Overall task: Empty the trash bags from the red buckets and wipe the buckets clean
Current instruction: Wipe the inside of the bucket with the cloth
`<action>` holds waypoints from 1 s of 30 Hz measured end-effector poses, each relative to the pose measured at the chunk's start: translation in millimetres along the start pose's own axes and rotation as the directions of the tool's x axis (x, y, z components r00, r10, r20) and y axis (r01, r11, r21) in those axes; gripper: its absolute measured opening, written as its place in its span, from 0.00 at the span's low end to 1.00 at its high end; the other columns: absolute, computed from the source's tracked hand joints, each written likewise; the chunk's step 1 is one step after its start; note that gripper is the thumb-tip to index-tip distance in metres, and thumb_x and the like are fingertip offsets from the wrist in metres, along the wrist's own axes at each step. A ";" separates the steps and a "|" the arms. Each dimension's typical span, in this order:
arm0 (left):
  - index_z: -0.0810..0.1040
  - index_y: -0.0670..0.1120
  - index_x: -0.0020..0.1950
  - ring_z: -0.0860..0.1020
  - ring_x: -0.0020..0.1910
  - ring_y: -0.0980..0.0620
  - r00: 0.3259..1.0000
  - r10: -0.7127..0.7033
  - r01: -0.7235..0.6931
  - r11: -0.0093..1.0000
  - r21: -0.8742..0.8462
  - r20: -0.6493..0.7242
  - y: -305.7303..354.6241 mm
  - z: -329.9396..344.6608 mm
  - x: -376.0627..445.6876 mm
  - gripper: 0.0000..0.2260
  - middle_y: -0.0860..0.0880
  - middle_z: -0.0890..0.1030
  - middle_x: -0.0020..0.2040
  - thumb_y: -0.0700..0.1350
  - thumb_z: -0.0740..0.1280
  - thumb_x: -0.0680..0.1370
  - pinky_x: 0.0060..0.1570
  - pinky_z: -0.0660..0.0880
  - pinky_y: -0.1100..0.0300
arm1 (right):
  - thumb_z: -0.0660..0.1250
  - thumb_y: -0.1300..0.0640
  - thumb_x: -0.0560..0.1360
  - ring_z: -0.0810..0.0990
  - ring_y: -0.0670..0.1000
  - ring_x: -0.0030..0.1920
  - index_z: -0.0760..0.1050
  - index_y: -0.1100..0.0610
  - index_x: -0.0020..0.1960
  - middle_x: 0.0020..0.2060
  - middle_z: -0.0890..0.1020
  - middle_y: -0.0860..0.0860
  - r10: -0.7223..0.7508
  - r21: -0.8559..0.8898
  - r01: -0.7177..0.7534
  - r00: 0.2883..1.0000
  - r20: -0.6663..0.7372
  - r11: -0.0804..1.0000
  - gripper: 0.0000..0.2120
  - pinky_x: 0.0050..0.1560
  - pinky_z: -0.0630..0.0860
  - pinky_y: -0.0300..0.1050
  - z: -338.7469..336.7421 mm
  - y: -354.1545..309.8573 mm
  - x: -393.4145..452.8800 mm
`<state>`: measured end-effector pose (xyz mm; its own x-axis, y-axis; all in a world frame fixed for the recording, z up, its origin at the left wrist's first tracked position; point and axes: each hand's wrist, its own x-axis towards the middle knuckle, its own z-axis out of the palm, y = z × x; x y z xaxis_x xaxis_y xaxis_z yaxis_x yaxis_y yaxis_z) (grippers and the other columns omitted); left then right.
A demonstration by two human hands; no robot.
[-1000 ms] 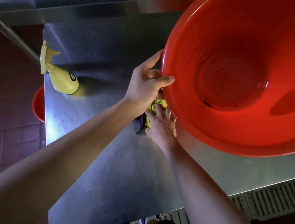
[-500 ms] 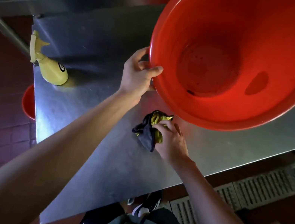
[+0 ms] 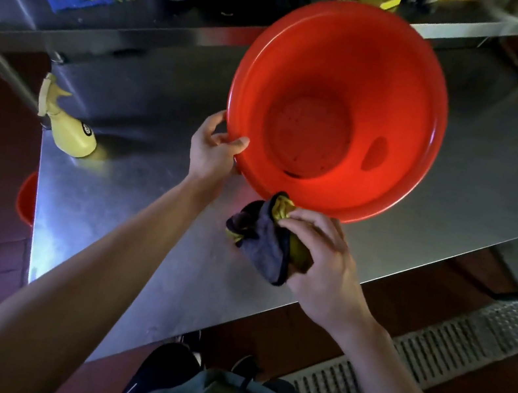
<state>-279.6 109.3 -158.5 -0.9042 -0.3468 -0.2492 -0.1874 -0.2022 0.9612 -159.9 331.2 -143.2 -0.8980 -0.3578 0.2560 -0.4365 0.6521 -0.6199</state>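
While the left hand [image 3: 215, 154] grips the rim of the red bucket [image 3: 338, 110] and tips its mouth toward the camera, the right hand [image 3: 325, 263] holds a bunched cloth [image 3: 263, 242] just below the bucket's near edge

With the bucket as landmark: it sits tilted on the steel counter [image 3: 131, 208], its inside bare of any bag, with small dark specks on its bottom; the left thumb lies over the rim's inner side and the fingers curl behind it; the right hand's fingers are clamped round the grey and yellow cloth, whose top touches or nearly touches the bucket's lower rim; a yellow spray bottle [image 3: 69, 124] lies on the counter well to the bucket's left; a second red bucket [image 3: 27, 198] shows partly past the counter's left edge, lower down
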 end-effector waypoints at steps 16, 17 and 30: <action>0.75 0.54 0.74 0.85 0.50 0.46 0.985 -0.028 0.026 1.000 -0.014 -0.168 -11.5 29.1 -9.5 0.30 0.48 0.86 0.54 0.42 0.77 0.73 0.54 0.82 0.46 | 0.76 0.51 0.70 0.64 0.61 0.70 0.68 0.52 0.75 0.74 0.66 0.52 -0.036 -0.411 0.080 0.993 0.114 0.908 0.36 0.61 0.71 0.60 23.6 55.5 52.3; 0.76 0.54 0.73 0.85 0.54 0.44 0.985 -0.033 0.031 0.999 -0.018 -0.168 -12.3 30.7 -10.5 0.30 0.49 0.86 0.54 0.43 0.77 0.72 0.60 0.81 0.42 | 0.73 0.47 0.72 0.63 0.61 0.72 0.67 0.53 0.76 0.75 0.66 0.52 -0.028 -0.391 0.073 0.993 0.119 0.918 0.35 0.62 0.71 0.61 23.2 56.9 52.6; 0.79 0.53 0.70 0.83 0.58 0.39 0.974 0.006 0.009 0.998 0.065 -0.227 -7.1 54.3 -21.9 0.23 0.50 0.86 0.50 0.45 0.76 0.75 0.63 0.79 0.38 | 0.75 0.55 0.69 0.71 0.59 0.64 0.63 0.56 0.78 0.71 0.73 0.48 0.119 -0.505 -0.040 0.985 0.125 0.862 0.41 0.60 0.70 0.56 13.4 65.8 58.9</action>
<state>-279.3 168.1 -153.5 -0.7944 -0.5470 -0.2640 -0.2207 -0.1450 0.9645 -240.7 344.1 -178.9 -0.9297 -0.3584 0.0851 -0.3679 0.9140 -0.1707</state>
